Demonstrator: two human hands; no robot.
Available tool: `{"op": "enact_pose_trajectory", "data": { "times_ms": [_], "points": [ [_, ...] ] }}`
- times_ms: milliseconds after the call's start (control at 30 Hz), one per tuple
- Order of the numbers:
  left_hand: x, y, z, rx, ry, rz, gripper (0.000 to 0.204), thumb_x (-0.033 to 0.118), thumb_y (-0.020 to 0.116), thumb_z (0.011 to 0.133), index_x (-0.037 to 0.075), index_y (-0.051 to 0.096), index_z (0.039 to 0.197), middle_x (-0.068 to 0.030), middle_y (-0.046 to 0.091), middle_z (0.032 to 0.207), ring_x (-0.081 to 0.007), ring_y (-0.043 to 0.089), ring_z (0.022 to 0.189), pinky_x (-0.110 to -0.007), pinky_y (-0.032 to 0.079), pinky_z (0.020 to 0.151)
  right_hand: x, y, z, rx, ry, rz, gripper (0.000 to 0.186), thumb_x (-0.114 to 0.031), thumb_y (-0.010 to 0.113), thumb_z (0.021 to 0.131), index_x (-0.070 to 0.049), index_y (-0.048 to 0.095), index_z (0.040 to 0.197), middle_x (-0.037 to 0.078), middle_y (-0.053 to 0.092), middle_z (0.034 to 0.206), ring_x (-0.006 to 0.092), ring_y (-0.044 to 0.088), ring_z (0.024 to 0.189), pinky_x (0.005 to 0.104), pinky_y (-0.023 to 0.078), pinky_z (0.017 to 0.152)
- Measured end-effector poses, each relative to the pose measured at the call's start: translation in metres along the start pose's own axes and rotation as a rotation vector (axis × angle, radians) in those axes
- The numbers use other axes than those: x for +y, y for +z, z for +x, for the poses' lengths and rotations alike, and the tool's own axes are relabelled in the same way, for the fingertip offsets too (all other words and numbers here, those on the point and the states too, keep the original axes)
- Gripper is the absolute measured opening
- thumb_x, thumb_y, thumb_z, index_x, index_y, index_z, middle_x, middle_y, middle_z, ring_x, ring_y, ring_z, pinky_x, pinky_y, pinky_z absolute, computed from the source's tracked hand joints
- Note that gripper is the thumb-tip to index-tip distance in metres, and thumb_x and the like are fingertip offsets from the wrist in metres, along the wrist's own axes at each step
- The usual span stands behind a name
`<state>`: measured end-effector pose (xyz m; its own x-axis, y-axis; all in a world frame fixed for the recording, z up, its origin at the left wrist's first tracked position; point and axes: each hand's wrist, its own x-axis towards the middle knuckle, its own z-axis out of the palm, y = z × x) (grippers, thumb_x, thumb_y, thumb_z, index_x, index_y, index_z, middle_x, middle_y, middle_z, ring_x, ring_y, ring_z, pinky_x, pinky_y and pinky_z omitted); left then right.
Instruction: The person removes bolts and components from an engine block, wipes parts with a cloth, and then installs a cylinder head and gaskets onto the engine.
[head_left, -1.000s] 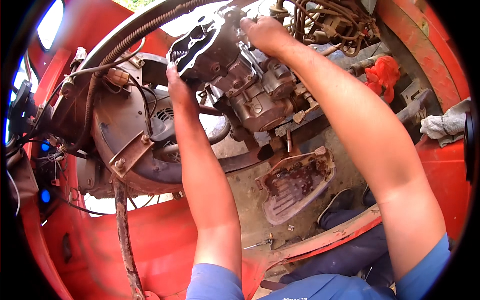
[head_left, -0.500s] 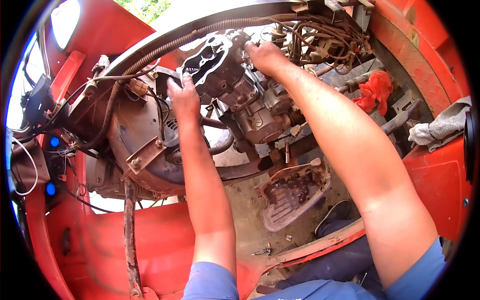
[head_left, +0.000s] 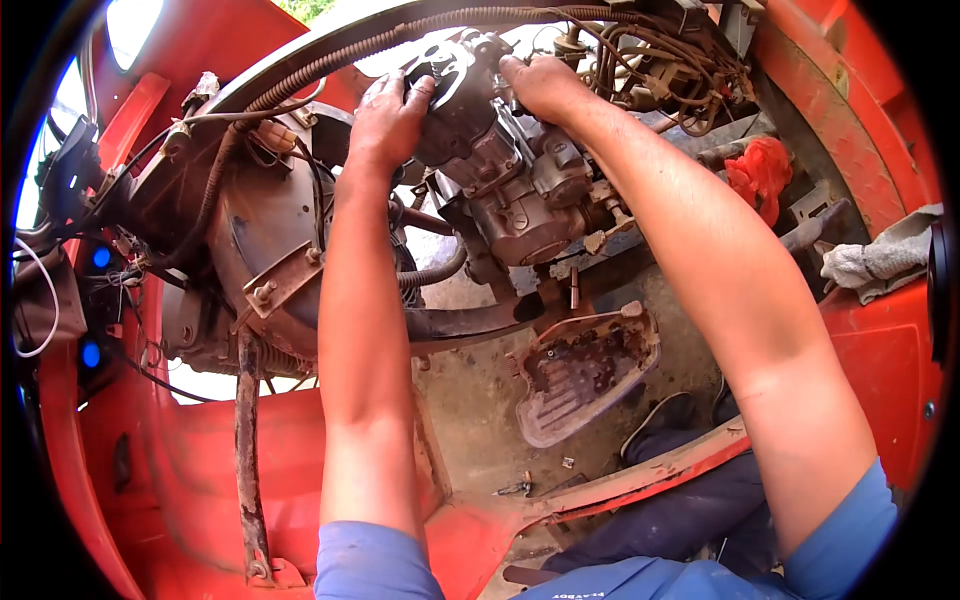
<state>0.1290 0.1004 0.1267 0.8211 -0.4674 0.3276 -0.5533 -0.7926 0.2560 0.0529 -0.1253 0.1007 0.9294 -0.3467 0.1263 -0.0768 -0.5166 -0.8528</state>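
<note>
A grey metal engine [head_left: 490, 160] with an open cylinder head [head_left: 455, 68] sits in the frame of a red vehicle. My left hand [head_left: 388, 122] lies over the left rim of that head, fingers curled on it and thumb to the right. Part of the opening is hidden beneath this hand. On the other side, my right hand [head_left: 545, 88] closes round the engine's upper right edge; its fingertips are partly hidden. A round side cover [head_left: 527, 222] faces me lower on the engine.
A ribbed hose [head_left: 400, 42] arches above the engine toward tangled wires [head_left: 690, 85]. Below lies a dirty foot pedal [head_left: 575, 395]. A red plastic bag [head_left: 757, 175] and a grey rag [head_left: 880, 255] are at the right. A rusty bar [head_left: 250, 450] stands at the left.
My left hand has shifted up and over the head's rim, covering more of the opening. My right hand keeps its place on the engine. The whole view has shifted slightly.
</note>
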Motion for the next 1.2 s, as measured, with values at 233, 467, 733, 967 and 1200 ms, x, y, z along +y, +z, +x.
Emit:
{"op": "enact_pose_trajectory", "data": {
  "times_ms": [233,467,733,967,1200],
  "points": [
    [-0.004,0.005,0.005,0.014,0.072,0.026,0.083,0.063,0.045,0.099,-0.006,0.048,0.146,-0.0289,0.049,0.149,-0.0401,0.042,0.143,-0.046,0.032,0.119,0.004,0.002,-0.001,-0.014,0.018,0.006,0.063,-0.043,0.046,0.098,0.013,0.067,0.116,0.036,0.066,0.118,0.0431,0.065,0.116,0.0444,0.049,0.102],
    [0.013,-0.013,0.001,-0.138,-0.039,0.05,0.108,0.082,0.039,0.092,-0.003,0.031,0.157,-0.0228,0.033,0.163,-0.0377,0.026,0.153,-0.05,0.019,0.125,0.009,0.011,0.005,-0.011,0.042,0.046,0.066,-0.049,0.047,0.102,0.013,0.068,0.116,0.035,0.067,0.118,0.0452,0.064,0.119,0.0464,0.048,0.104],
    [0.044,-0.02,0.015,-0.225,0.065,0.026,0.119,0.074,0.072,0.076,-0.009,0.035,0.153,-0.0293,0.046,0.151,-0.0379,0.044,0.143,-0.043,0.036,0.118,0.002,-0.003,0.0,-0.146,0.098,0.121,0.064,-0.046,0.048,0.104,0.013,0.065,0.121,0.035,0.065,0.124,0.0419,0.062,0.123,0.0472,0.047,0.105],
    [0.042,-0.02,0.014,-0.183,0.107,0.034,0.111,0.069,0.073,0.078,-0.009,0.04,0.149,-0.0303,0.055,0.142,-0.0368,0.052,0.136,-0.042,0.041,0.114,0.004,0.001,0.002,-0.093,0.062,0.057,0.062,-0.045,0.048,0.104,0.013,0.065,0.122,0.033,0.065,0.124,0.042,0.063,0.122,0.0458,0.048,0.104],
    [0.042,-0.011,0.014,-0.074,0.137,0.142,0.105,0.064,0.072,0.079,-0.01,0.041,0.148,-0.0287,0.055,0.141,-0.0367,0.056,0.131,-0.042,0.045,0.109,0.011,0.008,0.003,0.034,0.017,0.058,0.063,-0.047,0.049,0.101,0.01,0.069,0.115,0.034,0.068,0.115,0.0435,0.064,0.118,0.0463,0.048,0.104]
  ]
}}
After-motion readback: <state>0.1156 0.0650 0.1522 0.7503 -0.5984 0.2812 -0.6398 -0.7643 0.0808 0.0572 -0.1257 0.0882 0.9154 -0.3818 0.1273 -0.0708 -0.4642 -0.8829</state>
